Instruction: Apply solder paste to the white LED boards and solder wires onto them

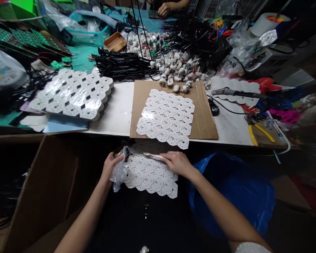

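Observation:
My right hand (pixel 177 163) is closed around a thin, pale brush-like tool (pixel 154 156), whose tip lies over a white perforated sheet (pixel 151 175) on my lap. At the sheet's left edge, my left hand (pixel 113 163) is closed on crumpled clear plastic (pixel 119 174) with a dark round object inside, partly hidden. Another white scalloped sheet (pixel 167 117) rests on brown cardboard (pixel 205 119) at the table edge, overhanging it slightly.
A stack of white sheets (pixel 73 93) is at the left. Behind lie black cables (pixel 123 65) and small white parts (pixel 179 66). Yellow-handled pliers (pixel 263 133) and a soldering iron (pixel 237 93) are at the right, above a blue bag (pixel 234 196). A person's hand (pixel 166 8) shows across the table.

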`<state>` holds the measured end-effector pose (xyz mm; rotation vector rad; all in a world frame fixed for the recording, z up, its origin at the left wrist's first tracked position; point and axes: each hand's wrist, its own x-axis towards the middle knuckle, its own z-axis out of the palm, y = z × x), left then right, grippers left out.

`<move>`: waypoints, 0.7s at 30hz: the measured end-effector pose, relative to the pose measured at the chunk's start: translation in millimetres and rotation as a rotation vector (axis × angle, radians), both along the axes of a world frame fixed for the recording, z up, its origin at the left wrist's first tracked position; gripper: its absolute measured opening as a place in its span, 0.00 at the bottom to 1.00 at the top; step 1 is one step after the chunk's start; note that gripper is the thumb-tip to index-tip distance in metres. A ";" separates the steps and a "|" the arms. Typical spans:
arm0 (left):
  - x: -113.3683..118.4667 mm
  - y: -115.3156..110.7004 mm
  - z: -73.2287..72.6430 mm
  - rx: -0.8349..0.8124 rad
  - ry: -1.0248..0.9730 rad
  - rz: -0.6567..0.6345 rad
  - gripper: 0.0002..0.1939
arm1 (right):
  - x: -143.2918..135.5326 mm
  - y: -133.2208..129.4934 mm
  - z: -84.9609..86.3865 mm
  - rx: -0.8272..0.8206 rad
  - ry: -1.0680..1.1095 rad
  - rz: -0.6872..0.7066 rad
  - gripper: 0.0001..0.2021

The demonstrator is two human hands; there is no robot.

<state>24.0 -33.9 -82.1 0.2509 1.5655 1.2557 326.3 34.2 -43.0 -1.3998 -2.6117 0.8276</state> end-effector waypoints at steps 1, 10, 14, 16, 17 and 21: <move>-0.1 -0.2 -0.6 -0.001 -0.004 0.000 0.26 | -4.6 0.5 -0.4 0.013 0.005 -0.023 0.14; -0.4 -1.2 -2.7 0.028 -0.081 0.019 0.25 | -35.0 -3.7 -6.0 0.029 -0.044 0.033 0.14; -0.2 -1.2 -3.1 0.040 -0.072 0.072 0.23 | -54.2 4.6 -2.8 0.048 -0.082 -0.023 0.14; -1.2 -1.6 -3.0 0.049 -0.067 0.081 0.22 | -64.4 8.6 -1.4 0.043 -0.115 -0.024 0.15; -2.0 -1.9 -2.6 0.054 -0.068 0.085 0.23 | -68.2 9.3 -0.4 0.037 -0.122 -0.015 0.14; -6.6 -2.6 1.3 0.072 -0.088 0.119 0.23 | -71.3 1.1 6.5 0.001 -0.093 0.070 0.14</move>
